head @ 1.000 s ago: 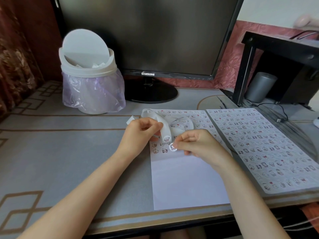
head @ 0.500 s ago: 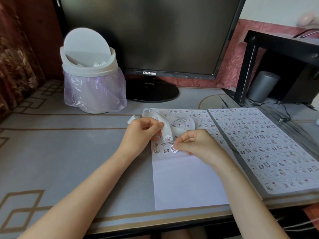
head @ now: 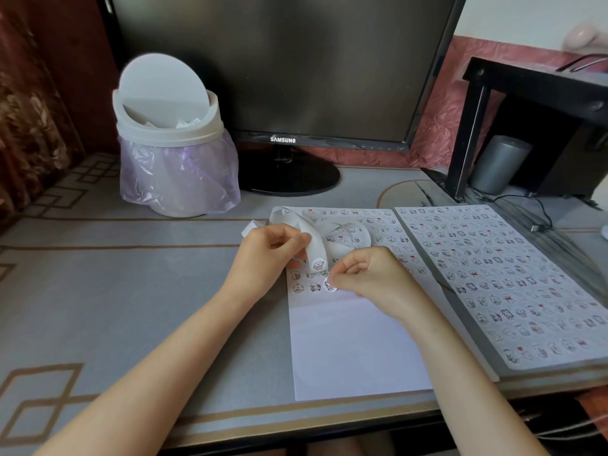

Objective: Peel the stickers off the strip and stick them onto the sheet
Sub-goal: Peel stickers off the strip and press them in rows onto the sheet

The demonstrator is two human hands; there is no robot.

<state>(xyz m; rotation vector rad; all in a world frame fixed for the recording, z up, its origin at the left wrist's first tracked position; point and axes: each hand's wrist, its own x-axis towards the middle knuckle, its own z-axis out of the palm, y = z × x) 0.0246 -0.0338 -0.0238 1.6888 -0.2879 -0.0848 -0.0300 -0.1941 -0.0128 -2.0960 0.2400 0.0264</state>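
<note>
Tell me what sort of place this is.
Probably a desk in a home room, not a workshop: a Samsung monitor stands at the back, a small swing-lid bin with a purple liner sits beside it, and a patterned curtain hangs at the left.

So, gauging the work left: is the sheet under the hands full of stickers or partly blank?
Partly blank. The sheet carries sticker rows only on its far part; the near part is bare white.

Home desk setup; Samsung monitor (head: 283,70) on a round stand (head: 289,179) at the back; small swing-lid bin (head: 167,126) with purple liner (head: 177,172) beside it; patterned brown curtain (head: 29,120) at left; grey speaker (head: 500,164) under a black shelf (head: 533,83) at right; grey desk cover (head: 115,291) with a geometric border.
</note>
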